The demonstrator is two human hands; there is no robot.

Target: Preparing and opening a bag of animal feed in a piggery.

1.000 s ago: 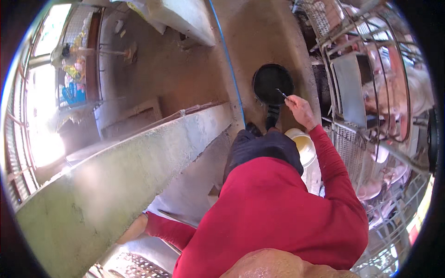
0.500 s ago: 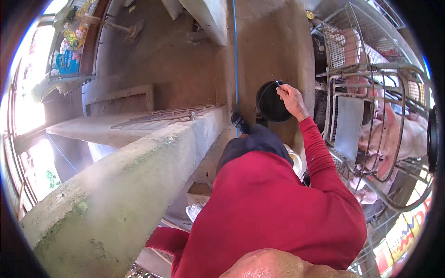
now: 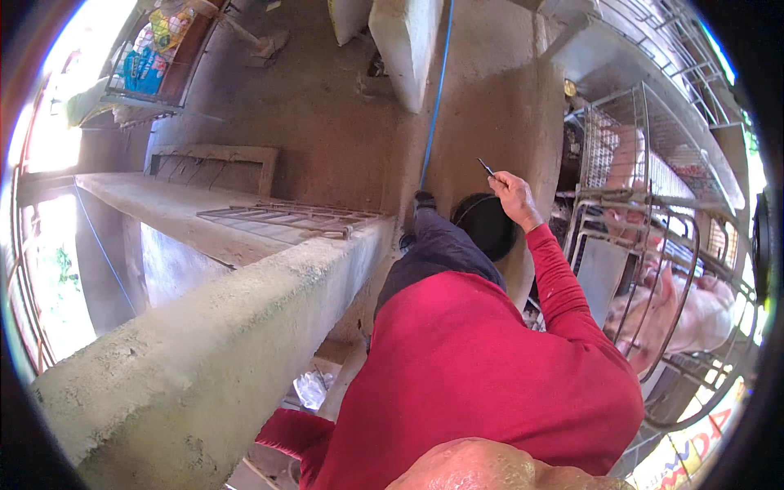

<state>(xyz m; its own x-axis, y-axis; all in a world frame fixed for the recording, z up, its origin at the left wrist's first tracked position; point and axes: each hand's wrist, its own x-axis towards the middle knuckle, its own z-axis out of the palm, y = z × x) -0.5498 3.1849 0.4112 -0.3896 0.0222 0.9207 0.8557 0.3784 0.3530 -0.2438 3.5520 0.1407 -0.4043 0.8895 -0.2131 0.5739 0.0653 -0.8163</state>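
My right hand point(image 3: 516, 198) is out ahead on a straight red-sleeved arm, its fingers closed around a slim, dark, pen-like tool point(image 3: 484, 167). The tool's narrow tip points forward and slightly left; its exact kind is too small to make out. Below and left of that hand sits a round black bucket point(image 3: 487, 227) on the floor beside my leg, partly covered by my body and hand. My left arm's red sleeve point(image 3: 296, 437) shows at the lower left, but the hand itself is out of sight.
A concrete wall point(image 3: 220, 327) runs along my left, with a metal grate point(image 3: 286, 219) on it. Pigs point(image 3: 653, 310) stand inside a barred metal pen point(image 3: 637, 204) at right. A blue hose point(image 3: 437, 98) lies along the concrete floor ahead. A cage holding colourful bags point(image 3: 151, 61) stands far left.
I have stepped forward, so the black bucket and the pen now lie nearer to my body. My right hand still holds the slim tool. A white container by my hip has gone from sight.
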